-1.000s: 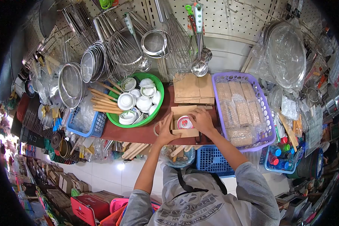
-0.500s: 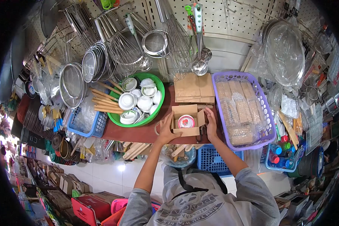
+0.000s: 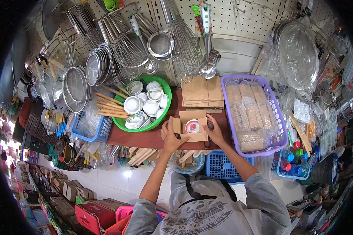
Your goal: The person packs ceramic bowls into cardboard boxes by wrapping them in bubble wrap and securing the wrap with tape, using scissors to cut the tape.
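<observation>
A small open cardboard box (image 3: 196, 137) sits on the reddish-brown tabletop, its flaps standing up. Inside it lies a white bowl (image 3: 192, 126) with a red flower pattern and a pink rim. My left hand (image 3: 171, 135) grips the box's left side, thumb along the near edge and fingers behind the left flap. At the right side, my right hand (image 3: 214, 131) has its fingers and thumb against the right flap, which it presses inward.
Left of the box is a green basin (image 3: 166, 111) of small white bowls and wooden-handled tools. Flat cardboard (image 3: 202, 92) is stacked behind. On the right, a purple basket (image 3: 280, 131) holds bubble-wrapped boxes. Whisks (image 3: 184, 51) and ladles (image 3: 208, 70) hang above.
My right hand has moved left onto the box's right flap, which has swung from leaning outward to more upright. The left flap is also raised, with my left-hand fingers behind it.
</observation>
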Demonstrator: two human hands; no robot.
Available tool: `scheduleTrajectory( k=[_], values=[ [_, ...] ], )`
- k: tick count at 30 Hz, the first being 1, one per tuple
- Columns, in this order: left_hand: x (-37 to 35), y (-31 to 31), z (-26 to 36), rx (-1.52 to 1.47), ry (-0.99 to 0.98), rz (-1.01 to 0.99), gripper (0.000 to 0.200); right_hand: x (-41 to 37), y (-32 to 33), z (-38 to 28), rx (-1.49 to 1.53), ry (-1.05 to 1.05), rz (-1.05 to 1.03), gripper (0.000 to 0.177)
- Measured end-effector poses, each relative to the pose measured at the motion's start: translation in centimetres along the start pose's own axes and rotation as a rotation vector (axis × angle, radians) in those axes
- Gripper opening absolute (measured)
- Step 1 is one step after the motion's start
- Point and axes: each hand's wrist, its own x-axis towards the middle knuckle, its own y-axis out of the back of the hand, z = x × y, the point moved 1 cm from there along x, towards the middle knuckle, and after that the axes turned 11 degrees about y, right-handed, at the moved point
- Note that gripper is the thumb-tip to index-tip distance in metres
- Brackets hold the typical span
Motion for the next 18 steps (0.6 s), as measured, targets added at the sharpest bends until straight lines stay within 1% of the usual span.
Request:
scheduleTrajectory(
  k=[3,6,9,10,13,16,18],
  values=[
    [-0.4,0.2,0.2,-0.080,0.039,-0.095,0.118,0.1,0.0,0.1,0.048,-0.021,-0.006,0.062],
    [-0.4,0.3,0.6,-0.034,-0.185,-0.121,0.105,0.2,0.0,0.6,0.049,-0.032,-0.031,0.065],
    [-0.9,0.7,1.6,0.118,-0.233,-0.190,0.092,0.3,0.2,0.9,-0.009,-0.028,-0.050,0.067],
    [-1.1,1.1,2.0,0.129,-0.176,-0.210,0.086,0.4,0.3,0.8,-0.027,-0.028,-0.056,0.068],
    [-1.5,3.3,3.9,0.187,-0.143,-0.306,0.086,0.5,0.4,0.7,-0.032,-0.018,-0.058,0.068],
    [-0.9,1.9,1.2,0.149,-0.161,-0.244,0.085,0.4,0.2,0.7,0.024,-0.039,-0.025,0.061],
    [-0.3,0.8,0.1,0.070,-0.086,-0.187,0.084,0.5,0.2,0.3,0.074,-0.065,-0.019,0.056]
  ],
)
